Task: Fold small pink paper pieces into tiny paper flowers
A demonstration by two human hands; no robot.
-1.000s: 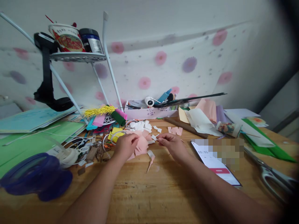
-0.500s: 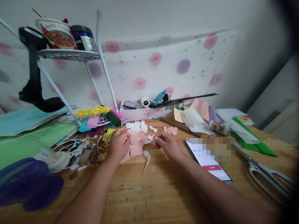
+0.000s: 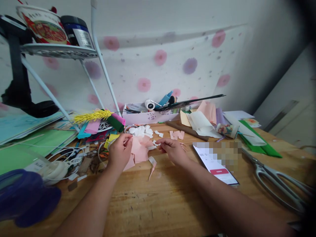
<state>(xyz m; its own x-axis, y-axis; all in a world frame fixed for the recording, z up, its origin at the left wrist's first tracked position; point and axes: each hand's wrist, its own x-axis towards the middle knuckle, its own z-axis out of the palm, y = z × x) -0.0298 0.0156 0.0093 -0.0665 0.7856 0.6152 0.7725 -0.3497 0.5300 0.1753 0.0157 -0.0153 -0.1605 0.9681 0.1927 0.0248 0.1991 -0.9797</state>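
Note:
My left hand (image 3: 120, 152) is closed in a pinch at the left edge of a piece of pale pink paper (image 3: 140, 152), its thumb against the sheet. The paper looks raised and creased at the top. To its right, my right hand (image 3: 172, 150) has thumb and fingertips pressed together; whatever they hold is too small to make out. A little white paper scrap (image 3: 153, 147) shows just left of those fingertips. Below the pink sheet lies a twisted pink and white paper strip (image 3: 151, 167). White paper petals (image 3: 143, 131) are bunched behind it, and small pink cut pieces (image 3: 177, 134) lie beyond my right hand.
A phone (image 3: 217, 166) and large scissors (image 3: 269, 179) lie on the right. Cables (image 3: 74, 154) and a purple tape dispenser (image 3: 27, 194) crowd the left. A white rack (image 3: 59, 51) rises there. A long box of tools (image 3: 153, 117) stands at the back.
My left hand has gone from loosely curled fingers over the pink paper to a pinch at its edge, and the paper has lifted and bent. The whole view has shifted slightly.

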